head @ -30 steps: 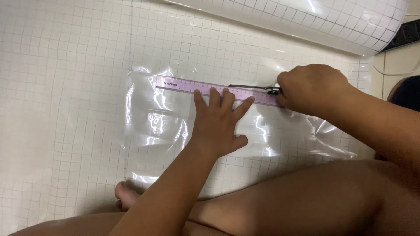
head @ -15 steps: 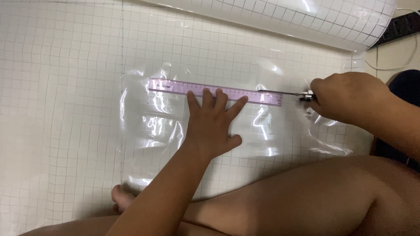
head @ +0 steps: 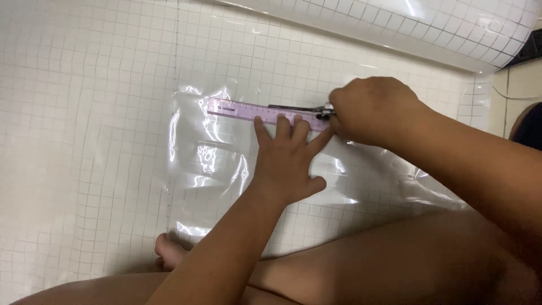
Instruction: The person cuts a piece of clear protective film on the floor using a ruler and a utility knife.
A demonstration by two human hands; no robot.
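My left hand [head: 287,155] lies flat with fingers spread, pressing a pink ruler [head: 243,110] onto a piece of clear plastic film [head: 209,164]. My right hand [head: 375,110] is closed on a slim metal cutting tool [head: 299,108], whose blade runs along the ruler's far edge. The film lies on a large white sheet printed with a grey grid [head: 84,113].
The grid sheet curls up into a roll [head: 429,28] at the far edge. My bare legs [head: 395,260] and a foot [head: 169,251] rest on the sheet in the foreground. Tiled floor [head: 522,79] shows at the right.
My right hand slid right past the ruler's end with the cutting tool, then came back left to the ruler's right end. The left hand stayed pressed on the ruler.
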